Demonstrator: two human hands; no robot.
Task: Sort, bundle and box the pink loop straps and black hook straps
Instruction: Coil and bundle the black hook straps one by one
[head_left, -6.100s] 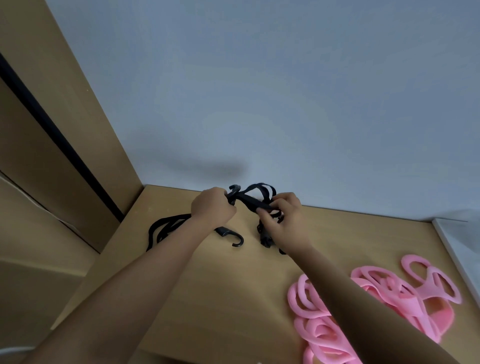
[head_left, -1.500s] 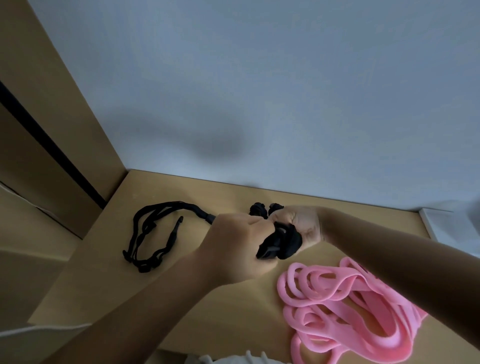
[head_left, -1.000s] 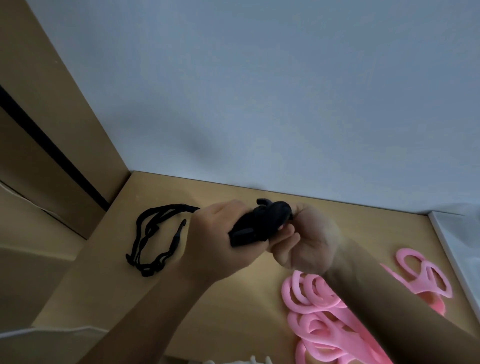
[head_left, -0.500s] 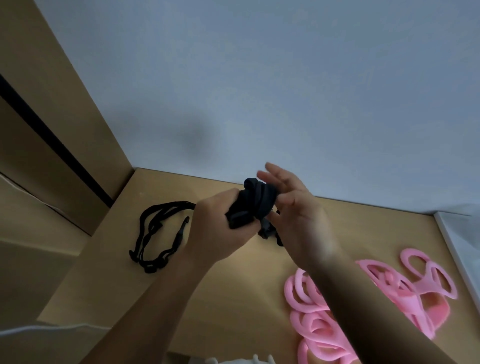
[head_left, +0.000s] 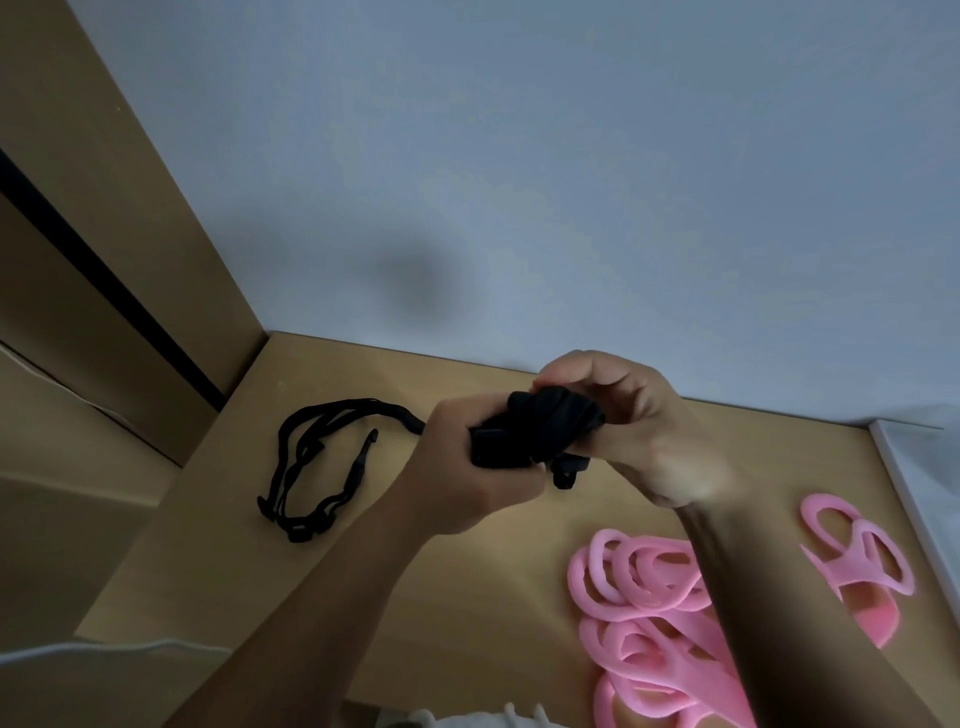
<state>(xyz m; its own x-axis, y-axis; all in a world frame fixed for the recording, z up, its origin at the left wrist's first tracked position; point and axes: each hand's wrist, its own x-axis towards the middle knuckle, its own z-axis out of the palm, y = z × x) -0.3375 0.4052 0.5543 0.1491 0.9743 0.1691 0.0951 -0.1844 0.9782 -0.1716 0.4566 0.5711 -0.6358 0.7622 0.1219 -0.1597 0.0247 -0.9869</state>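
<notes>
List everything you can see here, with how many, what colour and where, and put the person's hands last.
black bundle: one, black, held above the table between both hands
loose black straps: a tangle, count unclear, black, on the table at left, one end running to the left hand
pink straps: a pile, count unclear, pink, on the table at right, partly behind the right forearm
table: one, light wood, under everything
wall: pale grey-blue, behind the table
wooden panel: tan with a dark strip, far left
white edge: white, far right, too cut off to identify
left hand: grip closed on the bundle
right hand: grip closed on the bundle's top and right side
</notes>
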